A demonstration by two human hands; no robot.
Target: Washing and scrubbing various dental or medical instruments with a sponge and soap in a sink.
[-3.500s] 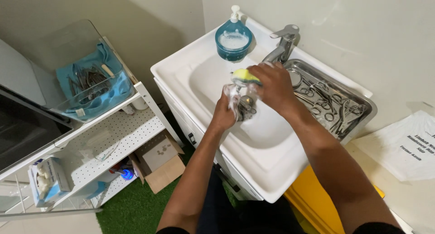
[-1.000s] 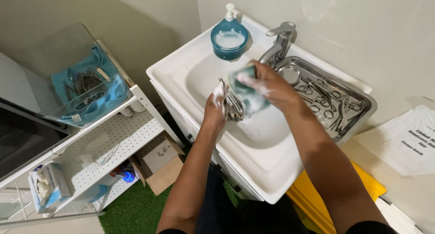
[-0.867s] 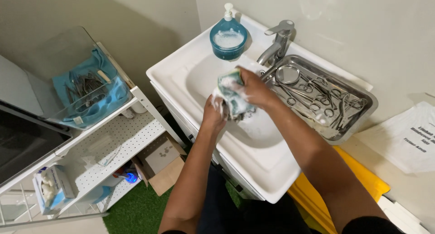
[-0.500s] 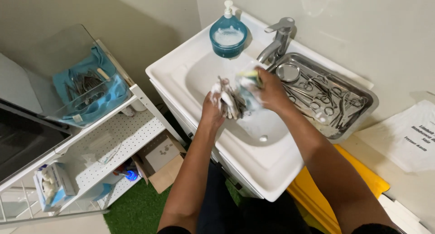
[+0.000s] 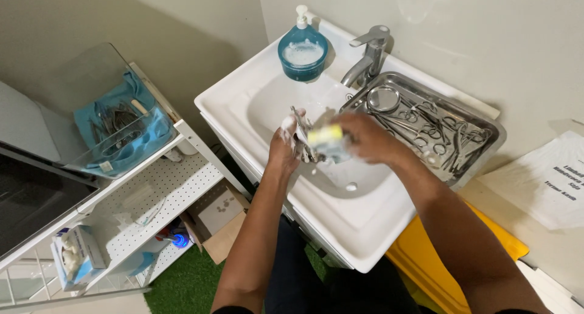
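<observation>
Fingers of the left hand [image 5: 283, 148] clamp thin soapy metal instruments [image 5: 302, 134]. Right hand [image 5: 365, 139] grips a yellow-topped sponge [image 5: 326, 139] against them, above the white basin [image 5: 340, 210].

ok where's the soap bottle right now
In the head view the soap bottle stands on the far left corner of the sink, just left of the tap and beyond both hands.

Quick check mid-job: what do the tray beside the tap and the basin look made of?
The tray looks like polished metal, likely stainless steel: silver-grey with bright mirror glints along its rim. The basin looks like glazed white ceramic, perhaps a cast composite: smooth, glossy, thick rounded edges with soft highlights.
</observation>
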